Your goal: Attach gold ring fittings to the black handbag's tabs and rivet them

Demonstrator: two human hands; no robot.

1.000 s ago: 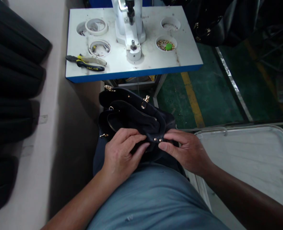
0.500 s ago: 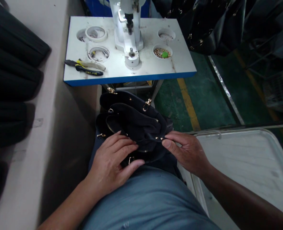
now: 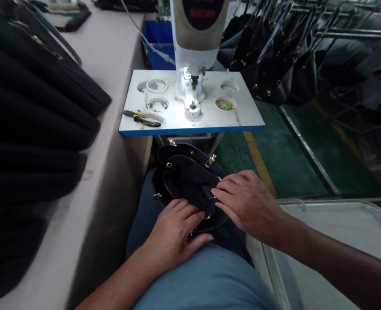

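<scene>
A dark handbag (image 3: 190, 176) with gold-coloured clasps and rings lies on my lap, its mouth facing up and the dark lining showing. My left hand (image 3: 179, 232) is over the near rim, fingers reaching into the mouth and thumb outside, closed on the edge. At the right side of the mouth, my right hand (image 3: 242, 198) has fingers and thumb on either side of the bag's edge; its fingertips are partly hidden in the dark fabric. A gold clasp (image 3: 211, 160) stands on the far rim, just beyond my right hand.
Ahead stands a white press machine (image 3: 193, 56) on a small table (image 3: 242, 120). On that table are pliers (image 3: 147, 118) and a cup of gold-coloured small parts (image 3: 224, 104). Dark bag pieces (image 3: 48, 116) lie on the left bench; black bags (image 3: 274, 73) hang at right.
The view has tilted up and shifted left, showing more of the machine. My right hand has gone from pinching a studded tab to lying over the bag's right edge. My left stays on the near rim.
</scene>
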